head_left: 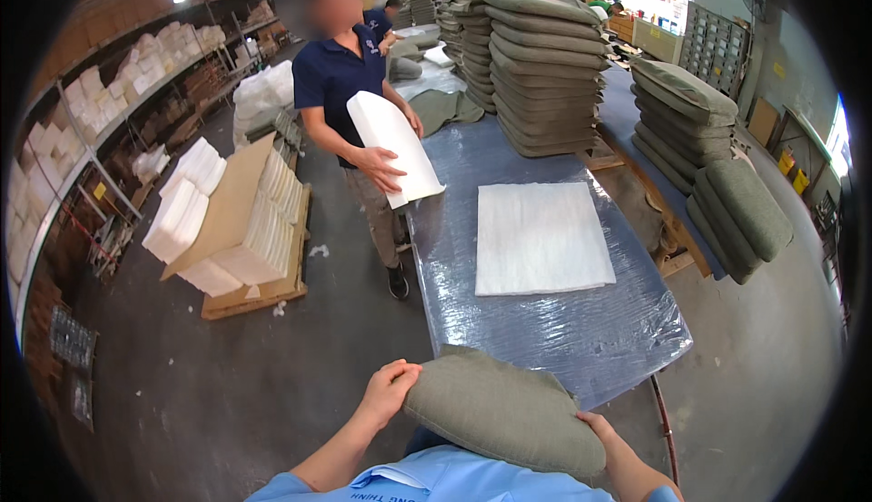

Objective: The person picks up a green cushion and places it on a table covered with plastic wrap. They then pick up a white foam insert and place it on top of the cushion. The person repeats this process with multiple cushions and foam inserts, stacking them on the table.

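Observation:
A grey-green cushion (500, 411) is held close to my body at the near edge of the table. My left hand (391, 389) is closed on its left end, with the thumb and fingers at the edge. At the right end, my right hand (609, 434) grips the fabric, its fingers partly hidden. Beyond the cushion, a white square foam or wadding pad (543, 238) lies flat on the plastic-covered table (454, 307). To the left of the table, a co-worker in a dark blue shirt holds a bent white pad (391, 143) with both hands.
Tall stacks of grey-green cushions (545, 75) stand at the table's far end. More cushions (677, 120) are piled on a second table at right. Boxed white pads (245, 248) sit on a pallet at left, before long shelves (127, 111). A hose (666, 425) hangs by the near right corner.

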A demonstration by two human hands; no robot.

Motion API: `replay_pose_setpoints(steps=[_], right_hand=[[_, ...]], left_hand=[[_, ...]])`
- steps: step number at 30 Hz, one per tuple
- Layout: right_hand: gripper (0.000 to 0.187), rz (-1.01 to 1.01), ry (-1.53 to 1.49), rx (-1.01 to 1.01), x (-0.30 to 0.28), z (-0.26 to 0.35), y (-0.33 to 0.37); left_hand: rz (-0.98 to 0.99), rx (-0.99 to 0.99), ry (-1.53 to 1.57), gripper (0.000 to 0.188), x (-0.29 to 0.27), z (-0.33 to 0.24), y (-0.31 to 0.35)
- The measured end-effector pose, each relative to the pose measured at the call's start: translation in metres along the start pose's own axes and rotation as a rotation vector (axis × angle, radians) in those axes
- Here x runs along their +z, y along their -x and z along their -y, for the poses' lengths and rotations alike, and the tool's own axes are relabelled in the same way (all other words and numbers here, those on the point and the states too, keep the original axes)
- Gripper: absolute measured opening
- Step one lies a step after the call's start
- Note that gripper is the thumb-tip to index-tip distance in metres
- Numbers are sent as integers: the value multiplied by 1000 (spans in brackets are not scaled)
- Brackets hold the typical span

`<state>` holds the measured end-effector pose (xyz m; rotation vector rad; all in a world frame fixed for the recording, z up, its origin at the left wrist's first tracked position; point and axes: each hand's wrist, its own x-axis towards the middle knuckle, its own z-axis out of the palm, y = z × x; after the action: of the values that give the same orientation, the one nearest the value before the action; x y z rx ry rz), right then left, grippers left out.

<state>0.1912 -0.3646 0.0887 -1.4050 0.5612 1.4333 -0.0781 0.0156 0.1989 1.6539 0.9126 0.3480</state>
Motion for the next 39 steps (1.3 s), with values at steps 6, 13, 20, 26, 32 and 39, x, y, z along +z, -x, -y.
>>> replay_pose_setpoints(steps=[6, 13, 20, 26, 32, 39], right_hand=[[56, -27, 112, 97, 15, 33, -1], [64, -197, 405, 196, 49, 41, -17], [73, -138, 316, -46, 29, 35, -34], [76, -86, 68, -350, 90, 80, -42], [73, -81, -23, -533, 127, 85, -79], [73, -104, -65, -1280, 164, 245, -9]], left_hand=[[427, -600, 309, 69, -22, -1, -46], [533, -757, 516, 85, 24, 98, -94], [496, -498, 971, 55, 51, 97, -145], [411, -20, 607, 97, 54, -129, -158], [366, 425, 195, 101, 133, -170, -112], [398, 318, 175, 105, 173, -154, -104]])
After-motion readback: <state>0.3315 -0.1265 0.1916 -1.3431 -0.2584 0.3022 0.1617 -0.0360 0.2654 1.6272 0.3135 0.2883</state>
